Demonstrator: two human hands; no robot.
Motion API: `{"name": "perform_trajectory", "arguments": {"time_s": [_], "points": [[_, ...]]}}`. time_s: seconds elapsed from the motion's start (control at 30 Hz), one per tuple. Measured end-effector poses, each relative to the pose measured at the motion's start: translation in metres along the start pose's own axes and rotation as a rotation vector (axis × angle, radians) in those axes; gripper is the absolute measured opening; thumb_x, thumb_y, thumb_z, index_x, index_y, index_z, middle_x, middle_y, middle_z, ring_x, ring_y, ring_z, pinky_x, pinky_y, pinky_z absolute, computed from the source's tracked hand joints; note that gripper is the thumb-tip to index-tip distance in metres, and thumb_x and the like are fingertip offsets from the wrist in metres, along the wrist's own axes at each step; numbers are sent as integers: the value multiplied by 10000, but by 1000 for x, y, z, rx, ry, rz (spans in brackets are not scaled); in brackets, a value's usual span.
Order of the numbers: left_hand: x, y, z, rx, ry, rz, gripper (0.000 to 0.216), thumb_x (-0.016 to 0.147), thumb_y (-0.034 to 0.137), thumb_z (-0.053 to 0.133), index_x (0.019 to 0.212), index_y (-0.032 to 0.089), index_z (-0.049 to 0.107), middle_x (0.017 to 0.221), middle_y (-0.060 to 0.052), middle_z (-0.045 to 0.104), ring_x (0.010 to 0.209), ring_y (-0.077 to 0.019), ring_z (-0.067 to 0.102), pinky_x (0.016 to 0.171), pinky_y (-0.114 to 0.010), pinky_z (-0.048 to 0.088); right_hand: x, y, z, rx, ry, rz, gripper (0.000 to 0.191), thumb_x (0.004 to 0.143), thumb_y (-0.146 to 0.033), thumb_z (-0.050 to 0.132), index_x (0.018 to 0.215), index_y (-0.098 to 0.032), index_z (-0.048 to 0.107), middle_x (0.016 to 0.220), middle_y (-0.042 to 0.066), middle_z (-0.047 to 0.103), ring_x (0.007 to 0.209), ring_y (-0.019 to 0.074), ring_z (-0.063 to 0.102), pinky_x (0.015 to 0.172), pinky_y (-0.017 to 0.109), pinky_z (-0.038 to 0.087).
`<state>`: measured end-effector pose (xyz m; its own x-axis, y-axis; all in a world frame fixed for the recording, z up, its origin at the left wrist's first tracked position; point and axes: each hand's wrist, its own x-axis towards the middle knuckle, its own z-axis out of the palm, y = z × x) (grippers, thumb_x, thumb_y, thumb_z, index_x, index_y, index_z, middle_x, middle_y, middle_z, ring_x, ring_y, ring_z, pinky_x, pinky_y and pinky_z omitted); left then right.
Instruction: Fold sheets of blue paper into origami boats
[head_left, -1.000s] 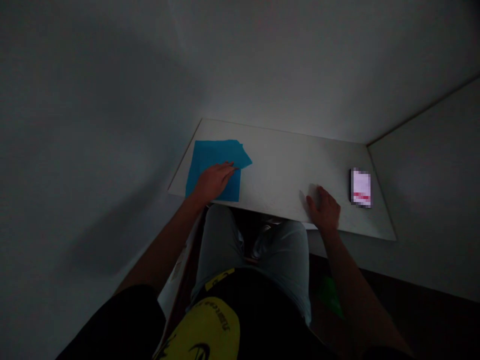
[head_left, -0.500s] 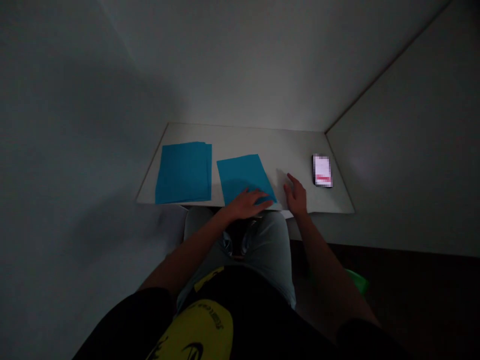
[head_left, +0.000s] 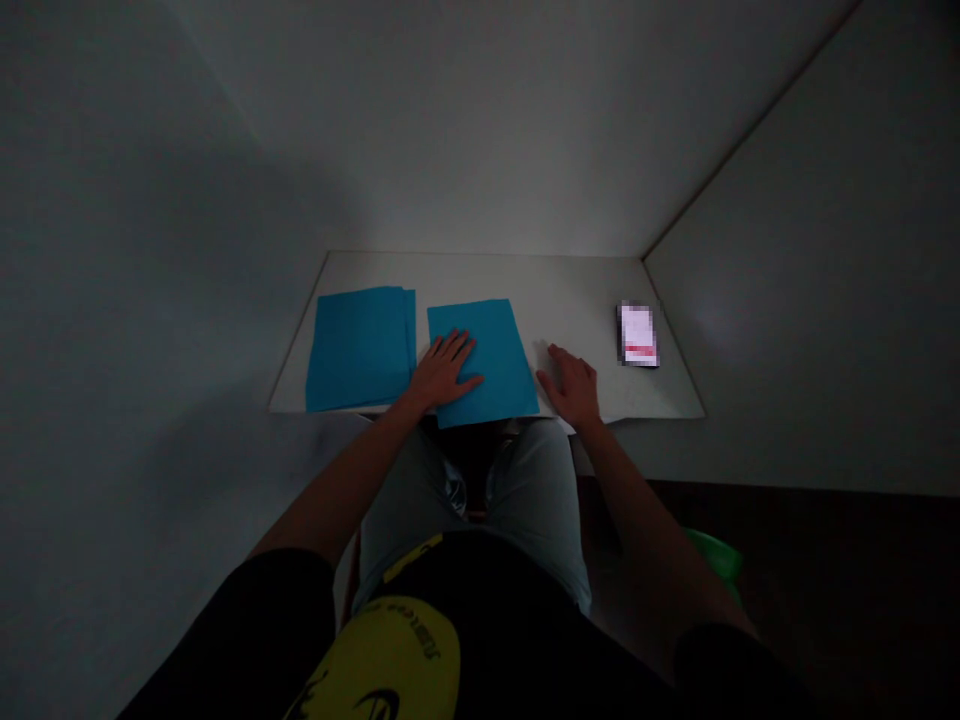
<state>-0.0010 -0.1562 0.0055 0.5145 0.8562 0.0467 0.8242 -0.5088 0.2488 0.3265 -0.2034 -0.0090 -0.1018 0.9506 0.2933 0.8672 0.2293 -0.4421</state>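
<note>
blue sheet (head_left: 495, 345) under flat left hand (head_left: 442, 368); right hand (head_left: 574, 385) spread on table (head_left: 577, 290).

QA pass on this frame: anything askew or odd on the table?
Nothing spilled or damaged. The single blue sheet under the left hand sits slightly skewed, its near edge seemingly past the table edge. The blue stack beside it is slightly fanned. Lighting is very dim.
</note>
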Motion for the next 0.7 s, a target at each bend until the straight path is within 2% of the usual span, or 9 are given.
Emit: {"name": "perform_trajectory", "arguments": {"time_s": [0.17, 0.27, 0.37, 0.47, 0.57, 0.7], "points": [[4, -1, -1, 12, -18, 86, 921, 1047, 720, 515, 1757, 156, 354, 1855, -132, 275, 1742, -325, 204, 1438, -535, 123, 25, -50, 21, -44, -145, -187, 604, 1150, -519, 397, 1660, -222, 525, 1749, 111, 496, 1634, 312, 451, 1359, 594, 278], [5, -2, -2, 1, -26, 94, 922, 1048, 719, 507, 1754, 146, 358, 1848, -131, 298, 1738, -312, 224, 1440, -511, 126, 37, -66, 35, -53, -247, -254, 617, 1153, -524, 379, 1689, -243, 501, 1767, 87, 466, 1652, 303, 423, 1368, 599, 270], [6, -4, -2, -17, -25, 72, 910, 1055, 714, 490, 1752, 144, 361, 1844, -123, 311, 1733, -300, 243, 1441, -500, 134, 41, -59, 40, -75, -292, -243, 652, 1140, -574, 400, 1702, -257, 488, 1791, 83, 422, 1668, 315, 397, 1369, 622, 265], [7, -8, -2, -31, -5, 19, 911, 1053, 712, 495, 1757, 152, 350, 1841, -114, 322, 1731, -295, 249, 1439, -499, 153, 42, -42, 33, -92, -300, -215, 718, 1122, -639, 416, 1730, -259, 443, 1803, 80, 399, 1674, 328, 382, 1372, 631, 256], [6, -14, -2, -43, 5, -31, 938, 1044, 718, 517, 1762, 142, 338, 1837, -119, 331, 1732, -297, 246, 1441, -504, 152, 41, -29, 25, -94, -311, -194, 764, 1105, -696, 419, 1742, -273, 423, 1799, 72, 410, 1671, 339, 385, 1367, 636, 261], [4, -22, -2, -79, -2, -16, 915, 1031, 708, 566, 1745, 164, 388, 1819, -111, 373, 1717, -292, 292, 1439, -494, 174, 40, -24, 23, -64, -285, -177, 788, 1090, -741, 426, 1716, -264, 465, 1764, 85, 475, 1654, 347, 411, 1357, 636, 277]]}}
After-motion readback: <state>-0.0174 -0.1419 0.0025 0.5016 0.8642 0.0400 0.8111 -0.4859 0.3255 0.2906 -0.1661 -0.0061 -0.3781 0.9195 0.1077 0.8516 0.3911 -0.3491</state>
